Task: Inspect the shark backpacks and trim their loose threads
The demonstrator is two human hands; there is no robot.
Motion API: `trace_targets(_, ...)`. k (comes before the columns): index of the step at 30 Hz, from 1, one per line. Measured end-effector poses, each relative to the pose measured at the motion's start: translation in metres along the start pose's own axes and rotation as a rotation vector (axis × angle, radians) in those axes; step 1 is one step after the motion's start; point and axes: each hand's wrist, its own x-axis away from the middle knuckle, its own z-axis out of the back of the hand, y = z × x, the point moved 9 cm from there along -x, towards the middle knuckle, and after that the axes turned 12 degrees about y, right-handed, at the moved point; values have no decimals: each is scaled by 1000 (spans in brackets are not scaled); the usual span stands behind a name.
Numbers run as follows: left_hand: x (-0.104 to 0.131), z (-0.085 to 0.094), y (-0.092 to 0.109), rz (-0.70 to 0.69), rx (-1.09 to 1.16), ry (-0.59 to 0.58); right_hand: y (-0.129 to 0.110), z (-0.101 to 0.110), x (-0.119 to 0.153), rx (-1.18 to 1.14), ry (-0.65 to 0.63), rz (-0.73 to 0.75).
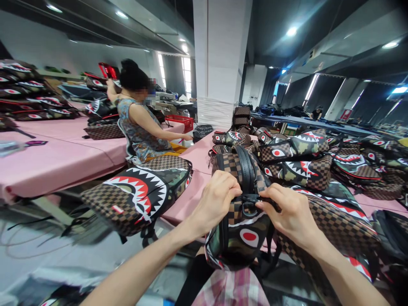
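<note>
A backpack [232, 238] with brown check, camouflage and a red shark eye stands on end in front of me, above my lap. Across its upper part runs a short black strip [250, 198], with a dark ring-like piece below it; whether this is a zipper or a strap I cannot tell. My left hand [219, 193] pinches the strip's left end, thumb against fingers. At the other end, my right hand [285, 208] grips it the same way. Behind the strip, a black carry handle [245, 168] arches up.
Another shark-print backpack [140, 193] lies at the left on the pink table [188, 191]. Stacked backpacks [296, 153] crowd the right side. A person [140, 119] sits ahead to the left, near a white pillar [219, 55] and a red crate [180, 122].
</note>
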Motion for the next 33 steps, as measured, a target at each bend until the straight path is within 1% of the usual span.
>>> trace_targets(3,1,-1,1,21,26,-8,-3,0,-3,15,-1,32)
trace_targets(6,-4,11,-8,62,100,-43,-2,-1,-2,-69,-20,16)
trace_targets(7,-6,16,-13,69,136,-89,0,-2,-1,-98,-27,1)
trace_targets(9,-11,26,-20,62,199,-223,2,-3,2,-133,-47,-20)
trace_targets(10,-14,33,-24,60,208,-258,3,-4,3,-140,-59,-23)
trace_targets(11,-20,41,-28,74,204,-247,3,-6,4,-145,-72,-22)
trace_targets(12,-26,48,-32,117,206,-202,3,-8,4,-150,-85,-20)
trace_targets(13,-31,52,-36,187,233,-142,3,-10,4,-154,-94,-18)
trace_targets(14,-34,50,-38,279,298,-102,2,-12,4,-159,-99,-18)
trace_targets(15,-35,39,-37,382,406,-102,1,-13,3,-166,-100,-21)
trace_targets(17,-33,0,-26,593,700,-187,1,-13,3,-198,-96,-34)
trace_targets(18,-33,-18,-20,689,826,-210,1,-12,4,-231,-94,-43)
trace_targets(19,-34,-34,-16,765,919,-210,4,-10,5,-279,-95,-65)
trace_targets(20,-36,-45,-14,813,972,-203,9,-7,7,-335,-94,-110)
trace_targets(21,-40,-53,-13,828,987,-209,18,-3,10,-391,-81,-181)
trace_targets(22,-44,-59,-13,812,972,-246,32,1,14,-441,-49,-276)
trace_targets(24,-52,-64,-15,720,861,-395,68,9,26,-514,80,-510)
trace_targets(26,-61,-62,-25,593,653,-536,103,12,43,-604,254,-724)
trace_targets(27,-68,-58,-33,524,533,-559,116,8,51,-673,323,-805)
trace_targets(28,-78,-53,-41,448,415,-542,125,2,59,-748,376,-870)
trace_targets(30,-101,-45,-53,297,227,-446,133,-14,72,-880,445,-968)
trace_targets(32,-116,-46,-59,176,115,-361,130,-27,81,-985,468,-1034)
trace_targets(33,-120,-50,-60,124,79,-346,125,-32,85,-1039,466,-1060)
